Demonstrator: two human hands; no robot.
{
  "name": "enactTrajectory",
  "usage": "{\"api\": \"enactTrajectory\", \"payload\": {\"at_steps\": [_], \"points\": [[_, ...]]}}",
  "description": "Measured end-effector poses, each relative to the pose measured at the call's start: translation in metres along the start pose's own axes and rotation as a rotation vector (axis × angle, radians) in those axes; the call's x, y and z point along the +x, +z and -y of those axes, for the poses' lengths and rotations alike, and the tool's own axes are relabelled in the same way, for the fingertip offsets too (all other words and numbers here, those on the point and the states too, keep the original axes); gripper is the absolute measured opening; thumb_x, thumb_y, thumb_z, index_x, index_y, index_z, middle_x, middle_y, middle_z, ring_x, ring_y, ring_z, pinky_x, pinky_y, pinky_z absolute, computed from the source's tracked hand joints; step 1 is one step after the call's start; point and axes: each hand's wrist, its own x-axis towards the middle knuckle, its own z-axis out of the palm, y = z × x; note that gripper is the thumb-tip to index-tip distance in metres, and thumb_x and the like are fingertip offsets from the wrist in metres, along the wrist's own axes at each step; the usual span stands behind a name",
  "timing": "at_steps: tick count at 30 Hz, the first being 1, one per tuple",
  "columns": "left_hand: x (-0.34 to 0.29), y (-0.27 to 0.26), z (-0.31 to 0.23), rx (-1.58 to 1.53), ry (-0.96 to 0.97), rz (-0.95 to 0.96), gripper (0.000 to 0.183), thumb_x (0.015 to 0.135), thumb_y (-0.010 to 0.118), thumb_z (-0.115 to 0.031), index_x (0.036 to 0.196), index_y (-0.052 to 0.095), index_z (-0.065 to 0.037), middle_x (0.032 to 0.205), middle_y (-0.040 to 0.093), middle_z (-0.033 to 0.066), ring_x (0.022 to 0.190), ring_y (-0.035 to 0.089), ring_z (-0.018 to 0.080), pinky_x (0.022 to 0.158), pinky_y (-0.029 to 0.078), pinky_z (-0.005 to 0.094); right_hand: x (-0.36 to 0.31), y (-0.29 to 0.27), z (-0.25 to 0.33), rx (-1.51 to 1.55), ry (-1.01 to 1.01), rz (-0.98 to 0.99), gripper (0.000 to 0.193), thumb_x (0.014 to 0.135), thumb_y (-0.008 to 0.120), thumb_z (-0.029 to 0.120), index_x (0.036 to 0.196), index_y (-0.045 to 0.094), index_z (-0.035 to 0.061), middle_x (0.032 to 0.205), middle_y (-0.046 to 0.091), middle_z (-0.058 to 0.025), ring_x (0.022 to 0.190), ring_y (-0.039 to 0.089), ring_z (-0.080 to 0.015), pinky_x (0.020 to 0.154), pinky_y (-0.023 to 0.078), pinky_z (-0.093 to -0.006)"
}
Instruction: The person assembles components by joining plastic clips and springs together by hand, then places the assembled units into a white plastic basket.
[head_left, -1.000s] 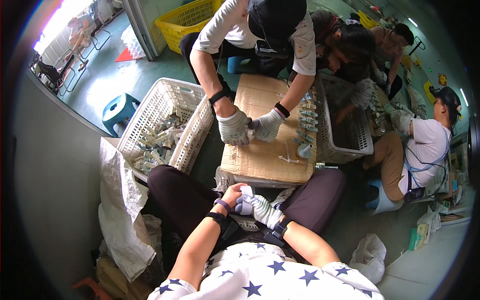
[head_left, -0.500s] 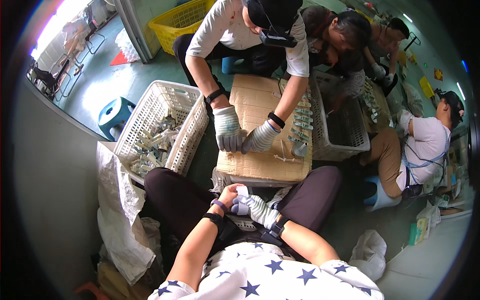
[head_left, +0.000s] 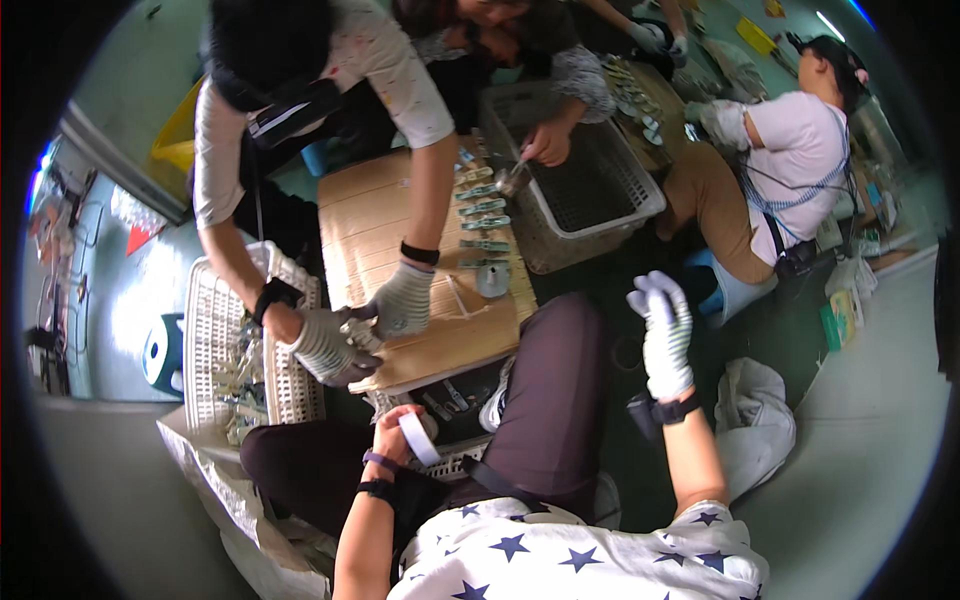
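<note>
My bare left hand [head_left: 393,437] is closed around a roll of white tape [head_left: 419,439] above my lap. My right hand [head_left: 664,335] wears a striped glove with grey fingers; it is raised off to the right, fingers stretched out, holding nothing. Ahead of me lies a cardboard-topped work surface [head_left: 370,240], with a row of grey-green clips [head_left: 485,222] along its right side and a round metal piece [head_left: 492,280] near them. Across it, a co-worker's two gloved hands [head_left: 345,340] handle a small pale clip-like piece at the near left corner.
A white crate [head_left: 205,350] of clips stands at the left, and a grey crate [head_left: 600,205] at the right, where another person's hand holds a small metal piece. A person in pink [head_left: 790,150] sits at the right near a white sack [head_left: 750,420].
My right hand has left the tape and swung out to the right, its fingers spreading. My left hand keeps the tape. The view has turned right; the co-worker's hands moved to the board's corner.
</note>
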Motion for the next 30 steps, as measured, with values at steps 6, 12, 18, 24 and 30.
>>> {"api": "enactTrajectory", "payload": {"at_steps": [6, 12, 18, 24, 30], "points": [[0.006, 0.013, 0.0, -0.112, -0.072, 0.024, 0.006, 0.08, 0.059, 0.002, 0.083, 0.062, -0.002, 0.093, 0.063, 0.0096, 0.08, 0.06, 0.0166, 0.071, 0.049, 0.0269, 0.086, -0.21, -0.198, -0.299, 0.408, -0.333, 0.028, 0.077, 0.068, 0.013, 0.103, 0.058, 0.0106, 0.088, 0.058, -0.0041, 0.075, 0.056, -0.0139, 0.065, 0.047, -0.0236], [0.001, 0.005, -0.003, -0.001, -0.091, -0.128, 0.008, 0.077, 0.059, 0.003, 0.081, 0.064, -0.003, 0.09, 0.064, 0.0091, 0.08, 0.06, 0.017, 0.07, 0.05, 0.0291, 0.09, -0.152, -0.285, -0.788, 0.895, -0.134, 0.073, 0.074, 0.065, 0.044, 0.127, 0.042, 0.0, 0.127, 0.047, -0.0204, 0.117, 0.045, -0.0334, 0.095, 0.038, -0.0361], [0.03, 0.0, -0.022, -0.308, -0.109, -0.125, 0.007, 0.082, 0.054, -0.007, 0.081, 0.061, -0.005, 0.088, 0.061, 0.0111, 0.085, 0.057, 0.0247, 0.077, 0.048, 0.0347, 0.086, -0.109, -0.31, -1.129, 0.904, 0.348, 0.079, 0.073, 0.064, 0.048, 0.132, 0.036, 0.0029, 0.131, 0.043, -0.0197, 0.121, 0.041, -0.0348, 0.099, 0.035, -0.0372], [0.033, 0.036, -0.056, 0.059, -0.046, -0.115, 0.007, 0.083, 0.058, -0.01, 0.09, 0.058, -0.008, 0.092, 0.059, 0.0105, 0.084, 0.059, 0.0256, 0.08, 0.05, 0.0433, -0.026, -0.13, -0.325, -1.714, -0.087, 1.424, 0.049, 0.07, 0.064, 0.042, 0.11, 0.057, 0.0158, 0.112, 0.055, -0.0117, 0.1, 0.053, -0.0261, 0.089, 0.038, -0.0452], [0.049, 0.026, -0.066, -0.194, -0.073, 0.078, 0.042, 0.074, 0.069, -0.004, 0.108, 0.046, -0.014, 0.1, 0.057, 0.009, 0.088, 0.059, 0.0242, 0.08, 0.05, 0.0456, -0.046, -0.137, -0.348, -1.686, 0.322, 1.414, 0.041, 0.072, 0.065, 0.036, 0.107, 0.059, 0.0159, 0.115, 0.055, -0.0089, 0.107, 0.052, -0.027, 0.087, 0.042, -0.0472]]}}
